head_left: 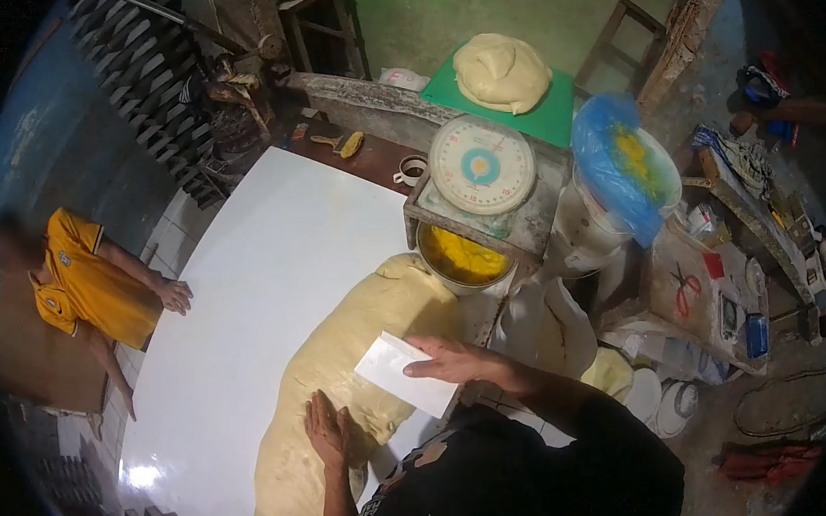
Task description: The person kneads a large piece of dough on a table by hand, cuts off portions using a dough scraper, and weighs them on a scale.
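A long mass of pale yellow dough (331, 357) lies along the near side of the white tabletop (234, 247). My left hand (327, 430) rests flat on the dough with its fingers stretched out. My right hand (449, 362) grips a flat white dough scraper (397, 371) by its right side, the thumb on top. The scraper is over the dough's near edge; whether it touches the dough I cannot tell. Just past the dough's far end stands a metal bowl (459, 284) of yellow contents, partly under the scale's stand.
A dial scale (482, 166) stands on a wooden stand; behind it a dough lump (502, 72) sits on a green board (559, 111). A blue plastic bag (608, 166) covers a bucket. Across the table is a person in a yellow shirt (100, 277). Red scissors (685, 292) lie right.
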`<state>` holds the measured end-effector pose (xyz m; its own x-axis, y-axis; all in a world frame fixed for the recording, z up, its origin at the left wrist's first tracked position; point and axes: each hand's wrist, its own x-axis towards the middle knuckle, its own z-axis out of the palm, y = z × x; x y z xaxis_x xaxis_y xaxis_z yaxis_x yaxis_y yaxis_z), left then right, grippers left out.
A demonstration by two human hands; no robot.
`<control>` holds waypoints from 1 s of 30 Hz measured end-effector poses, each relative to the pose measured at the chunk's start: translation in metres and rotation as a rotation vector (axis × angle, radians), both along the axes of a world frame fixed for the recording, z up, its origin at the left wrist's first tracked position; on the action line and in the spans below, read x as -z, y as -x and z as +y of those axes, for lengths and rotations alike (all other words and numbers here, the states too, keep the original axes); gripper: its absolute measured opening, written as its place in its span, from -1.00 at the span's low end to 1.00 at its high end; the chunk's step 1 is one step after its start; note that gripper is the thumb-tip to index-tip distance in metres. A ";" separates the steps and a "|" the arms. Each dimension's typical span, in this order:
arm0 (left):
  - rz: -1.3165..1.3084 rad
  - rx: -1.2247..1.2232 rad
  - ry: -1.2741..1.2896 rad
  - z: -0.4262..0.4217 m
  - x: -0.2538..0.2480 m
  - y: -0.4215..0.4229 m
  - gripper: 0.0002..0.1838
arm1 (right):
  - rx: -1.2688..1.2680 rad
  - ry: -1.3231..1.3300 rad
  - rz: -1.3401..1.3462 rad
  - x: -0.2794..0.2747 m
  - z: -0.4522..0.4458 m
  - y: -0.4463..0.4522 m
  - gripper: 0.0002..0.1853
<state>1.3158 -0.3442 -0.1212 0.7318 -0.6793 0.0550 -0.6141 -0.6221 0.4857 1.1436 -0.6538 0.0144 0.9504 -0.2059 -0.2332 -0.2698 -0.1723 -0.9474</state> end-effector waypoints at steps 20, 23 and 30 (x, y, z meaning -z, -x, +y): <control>-0.254 -0.037 -0.155 -0.017 0.021 -0.009 -0.36 | 0.591 0.070 -0.367 -0.229 -0.335 -0.066 -0.58; -0.145 -0.026 -0.165 -0.029 0.014 -0.002 -0.27 | 0.360 -0.257 -0.562 -0.188 -0.228 -0.165 -0.51; -0.082 -0.347 0.280 0.067 -0.063 0.064 -0.30 | -0.115 -0.764 -0.286 -0.065 0.083 -0.268 -0.59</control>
